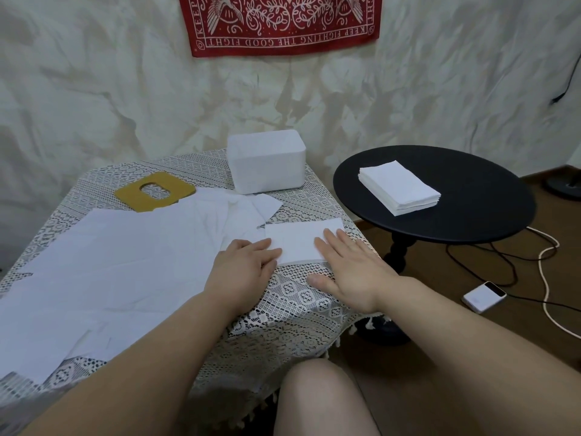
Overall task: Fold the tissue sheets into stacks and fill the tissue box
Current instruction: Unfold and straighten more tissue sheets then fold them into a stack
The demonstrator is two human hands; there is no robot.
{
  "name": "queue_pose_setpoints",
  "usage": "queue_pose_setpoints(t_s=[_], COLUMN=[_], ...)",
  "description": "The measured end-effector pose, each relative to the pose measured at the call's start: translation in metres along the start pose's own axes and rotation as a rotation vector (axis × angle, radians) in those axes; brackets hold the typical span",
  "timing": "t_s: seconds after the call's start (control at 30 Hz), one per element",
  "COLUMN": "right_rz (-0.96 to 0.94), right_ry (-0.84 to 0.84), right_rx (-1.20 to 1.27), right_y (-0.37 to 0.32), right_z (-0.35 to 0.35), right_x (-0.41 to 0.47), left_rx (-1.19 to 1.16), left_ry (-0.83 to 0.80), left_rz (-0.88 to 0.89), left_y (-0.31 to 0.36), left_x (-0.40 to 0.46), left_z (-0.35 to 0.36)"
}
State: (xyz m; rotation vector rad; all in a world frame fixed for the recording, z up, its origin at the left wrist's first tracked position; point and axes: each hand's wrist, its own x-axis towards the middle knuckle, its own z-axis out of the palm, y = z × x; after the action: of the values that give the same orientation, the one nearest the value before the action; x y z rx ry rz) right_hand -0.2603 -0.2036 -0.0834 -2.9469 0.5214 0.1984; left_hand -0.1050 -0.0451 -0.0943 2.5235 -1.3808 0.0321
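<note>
Head view, listed near to far. Nearest: a bare knee (317, 401) at the bottom edge and two forearms reaching forward over a table under a lace cloth (292, 309). Left hand (243, 269): laid palm down, fingers straight and together, fingertips pressed on the near left edge of a folded tissue (301, 242); nothing is pinched. Right hand (349, 272): flat, fingers spread, pressed on the near right part of the same tissue, thumb resting on the cloth beside it. The folded tissue is thus held flat between both hands at the table's right front, its long axis running left to right across the person, its far edge uncovered. To the left, loose unfolded sheets (119, 262) are spread over most of the table, overlapping one another. Beyond them: a yellow lid with an oval slot (154, 191), lying flat and off the box. Further back: a white tissue box (267, 162), open at the top; its inside cannot be seen from here. To the right, well apart from the cloth: a round black side table (471, 215) bearing a finished stack (399, 187) of folded tissues. On the floor: a small white device (484, 296) and cables. Judgement: the stack lies to the right and beyond the pressed tissue, so the right hand is the nearer one for carrying it over.
</note>
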Motion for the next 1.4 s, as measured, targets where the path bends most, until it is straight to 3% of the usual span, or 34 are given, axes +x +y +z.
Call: queue_pose_setpoints(t_s=[0.17, 0.33, 0.63, 0.9, 1.0, 1.1, 1.2, 1.27, 1.4], right_rz=[0.014, -0.06, -0.187, -0.164, -0.149, -0.129, -0.1, -0.056, 0.01], right_ry=[0.012, 0.087, 0.117, 0.147, 0.176, 0.244, 0.311, 0.334, 0.37], right_rx=[-0.015, -0.001, 0.153, 0.134, 0.138, 0.156, 0.167, 0.178, 0.239], right_y=[-0.006, -0.037, -0.105, -0.11, -0.108, -0.106, -0.1, -0.093, -0.089], right_z=[-0.007, -0.017, -0.008, -0.011, -0.01, -0.01, -0.011, -0.012, -0.012], right_x=[0.0, 0.007, 0.027, 0.027, 0.027, 0.026, 0.021, 0.018, 0.018], left_rx=[0.175, 0.18, 0.004, -0.032, -0.057, -0.114, -0.069, -0.05, -0.106], left_ry=[-0.043, 0.09, 0.187, 0.376, 0.441, 0.472, 0.326, 0.219, 0.323], left_rz=[0.028, -0.003, -0.371, -0.458, -0.412, -0.203, 0.12, 0.228, -0.038], left_y=[0.005, -0.013, -0.1, -0.102, -0.1, -0.086, -0.07, -0.067, -0.076], left_x=[-0.001, -0.017, -0.049, -0.04, -0.045, -0.05, -0.06, -0.07, -0.082], left_z=[-0.015, -0.03, -0.05, -0.056, -0.057, -0.054, -0.046, -0.041, -0.046])
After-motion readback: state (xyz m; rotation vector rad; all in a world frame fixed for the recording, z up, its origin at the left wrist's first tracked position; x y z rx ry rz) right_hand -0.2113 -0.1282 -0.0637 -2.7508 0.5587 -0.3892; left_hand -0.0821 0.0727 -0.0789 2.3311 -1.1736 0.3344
